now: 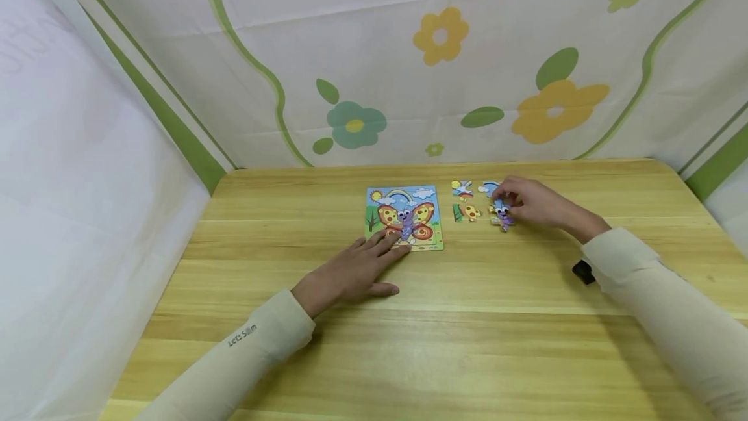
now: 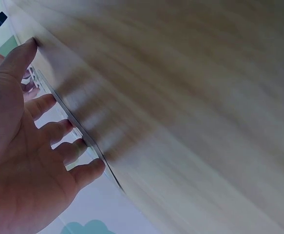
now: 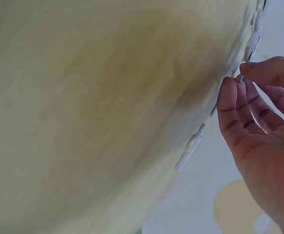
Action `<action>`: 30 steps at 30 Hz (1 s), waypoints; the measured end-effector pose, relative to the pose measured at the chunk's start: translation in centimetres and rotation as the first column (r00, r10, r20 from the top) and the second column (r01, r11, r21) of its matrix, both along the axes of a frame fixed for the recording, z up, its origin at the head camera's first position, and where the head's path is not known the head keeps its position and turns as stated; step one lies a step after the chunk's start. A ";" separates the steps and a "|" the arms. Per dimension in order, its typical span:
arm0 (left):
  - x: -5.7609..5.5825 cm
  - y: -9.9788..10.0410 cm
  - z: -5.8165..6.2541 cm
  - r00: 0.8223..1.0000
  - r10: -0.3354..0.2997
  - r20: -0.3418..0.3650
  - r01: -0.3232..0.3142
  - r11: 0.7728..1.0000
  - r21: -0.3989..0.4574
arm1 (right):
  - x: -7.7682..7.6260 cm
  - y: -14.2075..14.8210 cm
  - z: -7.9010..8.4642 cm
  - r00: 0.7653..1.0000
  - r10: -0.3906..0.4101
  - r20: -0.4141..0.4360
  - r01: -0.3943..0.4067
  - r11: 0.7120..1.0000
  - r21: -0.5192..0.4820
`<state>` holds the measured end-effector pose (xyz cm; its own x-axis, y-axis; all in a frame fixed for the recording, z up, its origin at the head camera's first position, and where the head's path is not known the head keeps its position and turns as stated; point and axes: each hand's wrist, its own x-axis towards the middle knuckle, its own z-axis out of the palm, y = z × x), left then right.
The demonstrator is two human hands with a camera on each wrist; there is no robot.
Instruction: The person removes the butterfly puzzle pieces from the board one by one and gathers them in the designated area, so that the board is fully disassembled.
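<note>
A square butterfly puzzle board [image 1: 430, 219] lies flat on the table. My left hand [image 1: 362, 268] rests on its front edge, fingers spread and fairly straight, covering the lower left corner. The left wrist view shows this left hand [image 2: 34, 151] with its fingertips along the thin board edge. Right of the board, my right hand [image 1: 537, 203] pinches a puzzle piece [image 1: 502, 214] with the purple butterfly face between thumb and fingers. In the right wrist view the thumb and fingertips of the right hand [image 3: 261, 114] meet on the small piece [image 3: 240, 77].
Beside the board lie a sun-and-wing piece [image 1: 461, 190], a tree-and-wing piece [image 1: 468, 213] and a rainbow piece [image 1: 487, 188], partly behind the right fingers. A black object [image 1: 584, 271] shows by the right sleeve. A flowered cloth [image 1: 397, 83] hangs behind the wooden table [image 1: 409, 356].
</note>
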<state>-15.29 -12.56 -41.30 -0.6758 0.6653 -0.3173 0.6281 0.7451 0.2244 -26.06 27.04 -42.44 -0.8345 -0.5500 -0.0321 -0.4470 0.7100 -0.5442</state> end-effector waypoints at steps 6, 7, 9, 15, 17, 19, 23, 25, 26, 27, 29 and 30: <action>0.0 0.0 0.0 1.000 -0.001 -0.003 0.001 1.000 0.006 | -0.1 0.2 -0.5 1.000 -0.004 -0.014 0.004 1.000 0.013; 0.0 0.0 0.0 1.000 -0.001 -0.004 0.001 1.000 0.006 | -0.1 0.3 -0.5 1.000 -0.005 -0.014 0.005 1.000 0.015; 0.0 0.0 0.0 1.000 0.000 -0.002 0.000 1.000 0.007 | -0.1 0.3 -0.6 1.000 -0.006 -0.015 0.006 1.000 0.018; 0.0 0.0 -0.1 1.000 0.004 -0.002 -0.004 1.000 0.008 | -0.1 0.3 -0.6 0.999 -0.011 -0.040 0.013 0.999 0.036; 0.0 0.0 -0.1 1.000 0.006 0.000 -0.006 1.000 0.008 | -0.1 0.3 -0.5 0.999 -0.012 -0.050 0.014 0.999 0.043; 0.0 0.0 -0.1 1.000 0.009 0.003 -0.009 1.000 0.011 | -0.1 0.3 -0.5 0.998 -0.013 -0.053 0.016 0.999 0.048; 0.0 0.0 -0.1 1.000 0.011 0.007 -0.011 1.000 0.012 | -0.1 0.2 -0.5 0.999 -0.015 -0.052 0.017 0.999 0.045; 0.0 0.0 -0.1 1.000 0.011 0.007 -0.011 1.000 0.012 | -0.1 0.3 -0.5 0.999 -0.014 -0.050 0.016 0.999 0.039; 0.0 0.0 -0.1 1.000 0.010 0.006 -0.010 1.000 0.011 | -0.1 0.3 -0.5 0.999 -0.013 -0.049 0.015 0.999 0.038; 0.0 0.0 -0.1 1.000 0.009 0.004 -0.009 1.000 0.011 | -0.1 0.3 -0.5 0.999 -0.013 -0.047 0.015 0.999 0.038; 0.0 0.0 -0.1 1.000 0.007 0.001 -0.007 1.000 0.011 | -0.1 0.3 -0.5 0.999 -0.016 -0.043 0.018 0.999 0.039; 0.0 0.0 -0.1 1.000 0.006 -0.001 -0.006 1.000 0.010 | -0.1 0.3 -0.5 0.999 -0.015 -0.043 0.017 0.999 0.040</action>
<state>-15.28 -12.53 -41.39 -0.6803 0.6641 -0.3101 0.6237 0.7467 0.2311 -26.21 27.35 -42.99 -0.8443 -0.5356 -0.0182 -0.4575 0.7381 -0.4959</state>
